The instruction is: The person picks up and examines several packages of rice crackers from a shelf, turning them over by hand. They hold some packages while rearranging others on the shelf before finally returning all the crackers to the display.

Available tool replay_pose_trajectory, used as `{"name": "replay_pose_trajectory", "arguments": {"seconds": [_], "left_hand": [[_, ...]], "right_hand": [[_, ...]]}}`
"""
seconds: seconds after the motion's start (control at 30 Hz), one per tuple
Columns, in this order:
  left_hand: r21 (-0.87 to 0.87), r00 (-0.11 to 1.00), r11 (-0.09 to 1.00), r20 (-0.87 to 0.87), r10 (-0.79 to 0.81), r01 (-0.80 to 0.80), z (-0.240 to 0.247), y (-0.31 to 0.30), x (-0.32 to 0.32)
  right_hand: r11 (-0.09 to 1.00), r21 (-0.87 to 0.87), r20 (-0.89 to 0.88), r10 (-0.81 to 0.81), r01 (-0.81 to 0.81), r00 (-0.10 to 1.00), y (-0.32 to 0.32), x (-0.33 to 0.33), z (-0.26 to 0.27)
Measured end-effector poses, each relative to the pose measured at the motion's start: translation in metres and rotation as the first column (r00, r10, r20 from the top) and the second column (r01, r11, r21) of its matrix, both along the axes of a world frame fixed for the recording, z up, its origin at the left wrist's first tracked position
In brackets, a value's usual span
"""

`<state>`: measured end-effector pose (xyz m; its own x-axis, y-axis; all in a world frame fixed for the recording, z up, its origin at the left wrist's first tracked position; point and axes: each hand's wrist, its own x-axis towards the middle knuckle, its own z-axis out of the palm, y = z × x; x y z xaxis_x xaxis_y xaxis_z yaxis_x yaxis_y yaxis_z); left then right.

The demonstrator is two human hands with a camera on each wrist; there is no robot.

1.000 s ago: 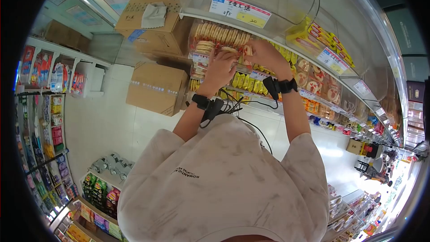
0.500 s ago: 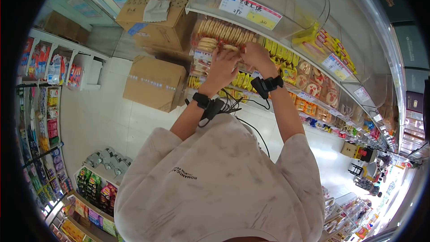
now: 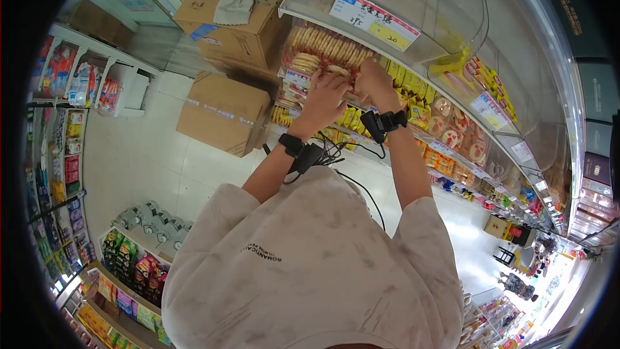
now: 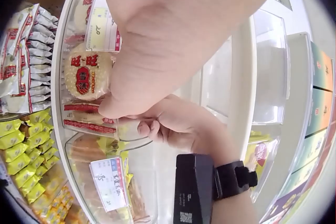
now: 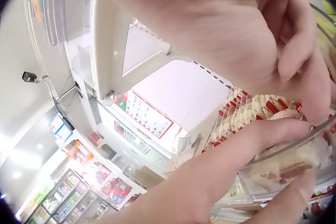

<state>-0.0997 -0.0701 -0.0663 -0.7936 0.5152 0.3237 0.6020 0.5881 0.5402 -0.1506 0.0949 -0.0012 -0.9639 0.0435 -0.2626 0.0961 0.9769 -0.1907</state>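
Individually wrapped round rice crackers (image 3: 332,45) stand in rows in a clear shelf bin, with more lying flat at its front. My left hand (image 3: 325,100) rests its extended fingers over the front crackers. In the left wrist view, its thumb lies by a packet (image 4: 86,113) standing on edge, below a flat cracker (image 4: 86,74) with red lettering. Close beside it, my right hand (image 3: 378,84) reaches into the bin with bent fingers. The right wrist view has its fingertips right at a red-and-clear wrapper; I cannot tell whether they pinch it.
Above the hands juts an upper clear bin (image 3: 445,0) with a price tag (image 3: 374,21). Yellow packets (image 3: 413,84) fill the neighbouring bins. Two cardboard boxes (image 3: 223,116) stand to the left. Black cables (image 3: 332,148) hang between the wrists. A person (image 3: 516,284) is far off at right.
The right hand has brought a wrapped cracker down into the bin, closer to the left hand; that cracker is now hidden. The left hand stays over the front crackers. The view has shifted slightly.
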Motion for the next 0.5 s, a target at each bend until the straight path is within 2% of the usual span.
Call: {"name": "replay_pose_trajectory", "arguments": {"seconds": [0.03,0.13,0.23,0.3,0.37,0.43,0.5], "left_hand": [[-0.008,1.000,1.000,-0.012,0.009,-0.009,0.000,0.001,0.000],[-0.017,0.999,1.000,-0.048,0.019,-0.020,-0.003,0.005,0.000],[-0.004,0.997,0.999,-0.072,0.031,-0.032,-0.007,0.004,-0.001],[-0.004,0.997,1.000,-0.072,0.021,-0.021,-0.006,0.007,-0.001],[0.011,0.990,1.000,-0.137,0.014,-0.013,0.000,0.011,0.001],[-0.017,0.981,1.000,-0.192,0.004,-0.007,0.002,0.010,0.002],[-0.078,0.974,0.996,-0.225,0.018,-0.037,0.001,0.016,0.003]], "right_hand": [[1.000,0.015,-0.003,-0.008,0.008,1.000,-0.004,0.003,0.005],[0.967,-0.205,0.288,-0.090,0.153,0.953,-0.004,-0.008,0.019],[0.950,-0.296,0.235,-0.027,0.098,0.972,-0.002,-0.011,-0.010],[0.982,-0.188,0.085,0.017,0.000,0.996,-0.003,-0.004,-0.032],[0.963,-0.263,0.109,-0.035,0.063,0.993,0.007,-0.001,-0.032],[0.814,-0.512,0.313,-0.119,0.273,0.942,0.019,0.001,-0.024],[0.829,-0.547,0.158,-0.034,0.117,0.987,0.032,0.016,-0.031]]}}
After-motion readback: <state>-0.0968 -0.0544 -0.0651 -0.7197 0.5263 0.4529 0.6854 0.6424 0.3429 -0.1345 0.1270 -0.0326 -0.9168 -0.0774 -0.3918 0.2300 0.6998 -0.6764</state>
